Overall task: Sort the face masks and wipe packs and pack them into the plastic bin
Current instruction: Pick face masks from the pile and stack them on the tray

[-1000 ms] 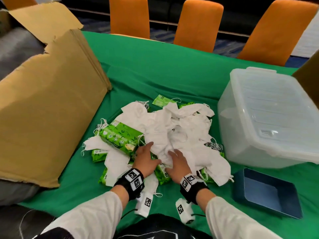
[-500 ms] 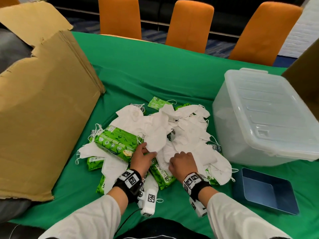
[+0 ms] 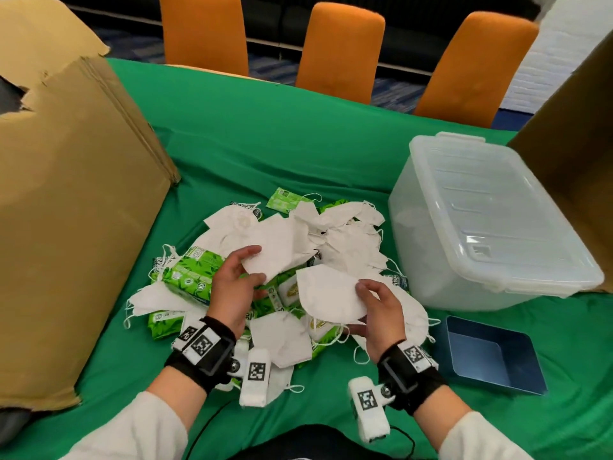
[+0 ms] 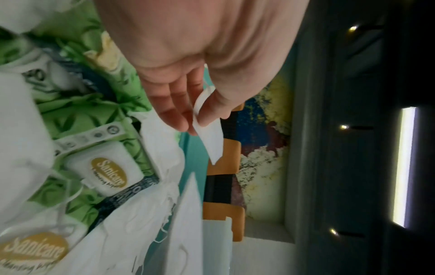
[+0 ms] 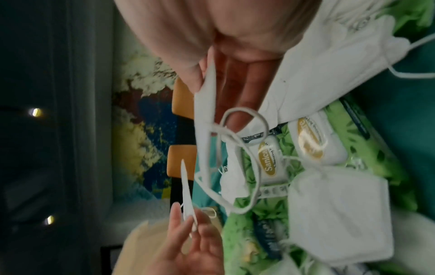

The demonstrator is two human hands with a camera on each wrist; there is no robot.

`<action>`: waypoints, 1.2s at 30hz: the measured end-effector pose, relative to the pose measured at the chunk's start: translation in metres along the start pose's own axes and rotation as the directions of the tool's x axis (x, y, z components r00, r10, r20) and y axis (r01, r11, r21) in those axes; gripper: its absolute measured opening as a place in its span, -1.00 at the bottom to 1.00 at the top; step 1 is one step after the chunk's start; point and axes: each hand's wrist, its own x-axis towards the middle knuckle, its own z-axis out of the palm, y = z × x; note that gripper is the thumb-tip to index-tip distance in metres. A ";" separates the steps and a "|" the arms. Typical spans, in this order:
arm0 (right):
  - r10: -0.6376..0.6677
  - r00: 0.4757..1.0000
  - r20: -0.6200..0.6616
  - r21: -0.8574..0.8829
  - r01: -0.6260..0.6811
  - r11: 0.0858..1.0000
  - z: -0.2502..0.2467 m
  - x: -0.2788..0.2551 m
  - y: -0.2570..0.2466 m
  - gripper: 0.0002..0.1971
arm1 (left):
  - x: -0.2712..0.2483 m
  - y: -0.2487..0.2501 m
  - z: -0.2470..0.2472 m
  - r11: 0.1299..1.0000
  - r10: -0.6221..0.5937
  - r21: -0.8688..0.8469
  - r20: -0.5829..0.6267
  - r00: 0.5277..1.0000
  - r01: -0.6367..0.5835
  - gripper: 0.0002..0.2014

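Observation:
A heap of white face masks (image 3: 345, 240) and green wipe packs (image 3: 190, 272) lies on the green tablecloth. My left hand (image 3: 237, 280) pinches one white mask (image 3: 277, 247) by its edge, lifted a little above the heap; the same mask (image 4: 210, 137) shows between thumb and fingers in the left wrist view. My right hand (image 3: 373, 312) holds a second folded white mask (image 3: 326, 293) between thumb and fingers; that mask (image 5: 207, 104) appears edge-on with its ear loops hanging. The clear plastic bin (image 3: 477, 224) stands at the right with its lid on.
A large cardboard box (image 3: 66, 210) lies on its side at the left. A small blue tray (image 3: 487, 356) sits in front of the bin. Another cardboard piece (image 3: 577, 134) rises at the right edge. Orange chairs (image 3: 341, 51) line the far side of the table.
Both hands were pressed into the heap with curled fingers; now each has lifted a white mask out of it, the left hand up and left, the right hand up and right.

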 end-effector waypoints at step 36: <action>0.049 0.907 0.418 0.113 -0.106 0.988 -0.121 -0.017 -0.044 -0.75 | -0.128 -0.042 0.173 0.953 0.205 0.169 0.252 0.946 -0.252 -0.79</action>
